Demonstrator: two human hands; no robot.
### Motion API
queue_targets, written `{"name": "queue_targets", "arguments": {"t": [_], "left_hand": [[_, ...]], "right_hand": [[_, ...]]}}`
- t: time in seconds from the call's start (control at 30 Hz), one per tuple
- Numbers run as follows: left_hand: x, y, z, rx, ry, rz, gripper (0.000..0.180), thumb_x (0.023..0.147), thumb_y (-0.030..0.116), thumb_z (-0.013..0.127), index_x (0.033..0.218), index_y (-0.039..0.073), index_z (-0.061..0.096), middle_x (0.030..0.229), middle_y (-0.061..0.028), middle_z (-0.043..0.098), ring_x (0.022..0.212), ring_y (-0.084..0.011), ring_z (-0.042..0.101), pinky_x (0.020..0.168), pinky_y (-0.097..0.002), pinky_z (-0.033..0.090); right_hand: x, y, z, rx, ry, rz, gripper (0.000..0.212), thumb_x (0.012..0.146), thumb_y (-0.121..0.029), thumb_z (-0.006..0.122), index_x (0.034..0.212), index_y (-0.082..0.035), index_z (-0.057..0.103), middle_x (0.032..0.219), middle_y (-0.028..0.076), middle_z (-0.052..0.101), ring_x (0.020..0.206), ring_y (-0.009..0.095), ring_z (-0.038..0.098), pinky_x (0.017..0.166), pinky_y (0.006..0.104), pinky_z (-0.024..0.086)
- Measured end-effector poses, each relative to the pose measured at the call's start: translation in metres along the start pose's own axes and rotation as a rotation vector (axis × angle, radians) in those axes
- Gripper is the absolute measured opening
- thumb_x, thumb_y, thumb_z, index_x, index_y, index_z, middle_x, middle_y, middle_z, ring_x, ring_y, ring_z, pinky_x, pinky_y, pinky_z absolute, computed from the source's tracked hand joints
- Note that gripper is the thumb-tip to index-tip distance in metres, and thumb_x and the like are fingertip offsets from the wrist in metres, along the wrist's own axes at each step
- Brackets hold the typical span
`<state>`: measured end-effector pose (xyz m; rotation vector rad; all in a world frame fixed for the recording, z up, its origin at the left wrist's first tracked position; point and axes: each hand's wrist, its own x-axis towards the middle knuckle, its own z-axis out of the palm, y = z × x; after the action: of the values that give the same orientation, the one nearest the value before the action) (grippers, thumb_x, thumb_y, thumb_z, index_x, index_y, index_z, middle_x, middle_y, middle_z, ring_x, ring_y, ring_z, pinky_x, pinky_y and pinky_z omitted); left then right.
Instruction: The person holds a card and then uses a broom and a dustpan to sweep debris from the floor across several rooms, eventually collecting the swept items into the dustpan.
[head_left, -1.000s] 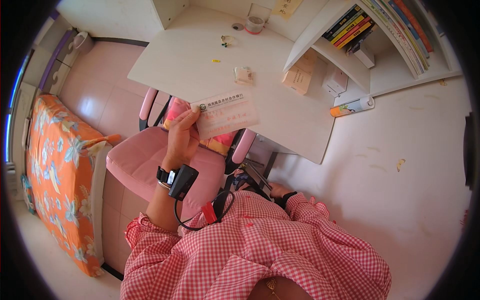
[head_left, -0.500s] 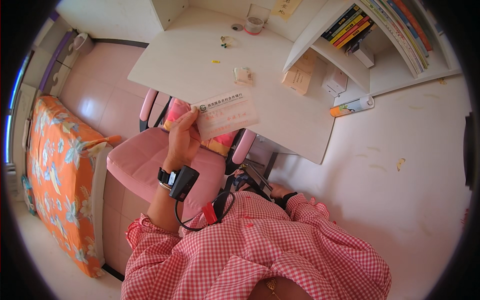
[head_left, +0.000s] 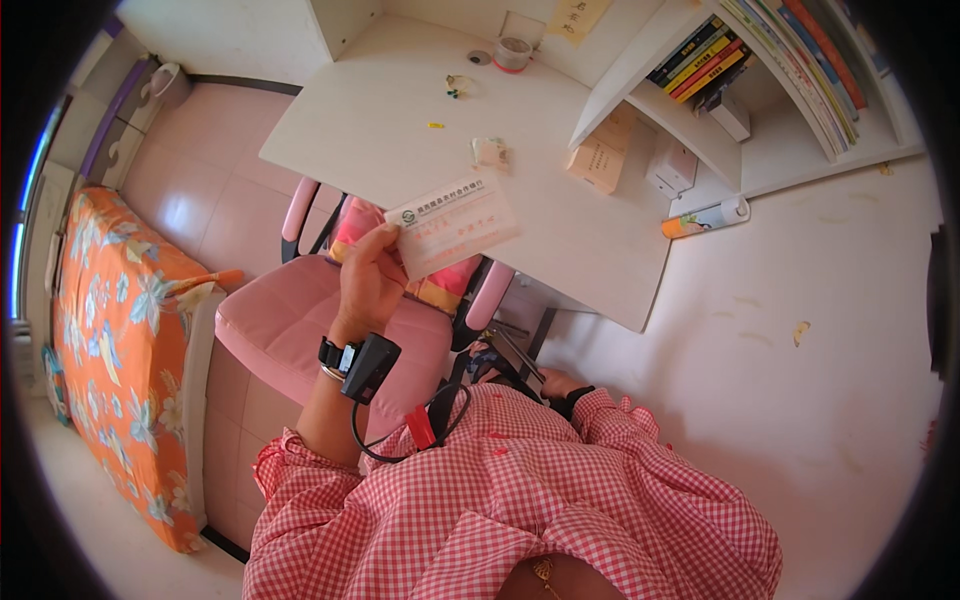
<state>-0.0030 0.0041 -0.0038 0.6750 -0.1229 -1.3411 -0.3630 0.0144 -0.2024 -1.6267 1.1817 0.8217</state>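
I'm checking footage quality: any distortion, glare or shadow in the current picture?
Head view: fisheye bows the tall books at upper right, with black corners; head view: a bright glare patch on the tiled floor at left; head view: soft shadow on the white surface at right; head view: the paper slip is pale, its red writing faint.

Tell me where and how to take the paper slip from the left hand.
Pinch the paper slip at its free right edge, probably from the right: it looks flat and thin, and the left hand grips only its left edge.
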Motion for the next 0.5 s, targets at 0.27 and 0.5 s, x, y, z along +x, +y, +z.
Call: {"name": "queue_targets", "arguments": {"t": [0.27, 0.5], "left_hand": [[-0.002, -0.002, 0.007, 0.041, 0.100, 0.027, 0.023, 0.080, 0.009, 0.039, 0.096, -0.006, 0.047, 0.092, -0.0111, 0.053, 0.079, -0.0187, 0.053, 0.067, -0.0287, 0.044], [-0.003, -0.001, 0.006, 0.083, 0.029, 0.021, 0.023, 0.080, 0.007, 0.039, 0.097, -0.006, 0.048, 0.091, -0.0112, 0.054, 0.075, -0.0184, 0.054, 0.063, -0.0291, 0.045]], "right_hand": [[-0.013, -0.016, -0.012, -0.075, -0.076, 0.085, 0.040, 0.065, -0.017, 0.055, 0.102, -0.005, 0.048, 0.100, 0.018, 0.051, 0.092, 0.031, 0.050, 0.075, 0.0349, 0.040], [-0.014, -0.019, -0.014, -0.032, -0.094, 0.134, 0.046, 0.064, -0.016, 0.057, 0.107, -0.004, 0.044, 0.101, 0.017, 0.051, 0.091, 0.029, 0.050, 0.074, 0.0343, 0.041]]}}
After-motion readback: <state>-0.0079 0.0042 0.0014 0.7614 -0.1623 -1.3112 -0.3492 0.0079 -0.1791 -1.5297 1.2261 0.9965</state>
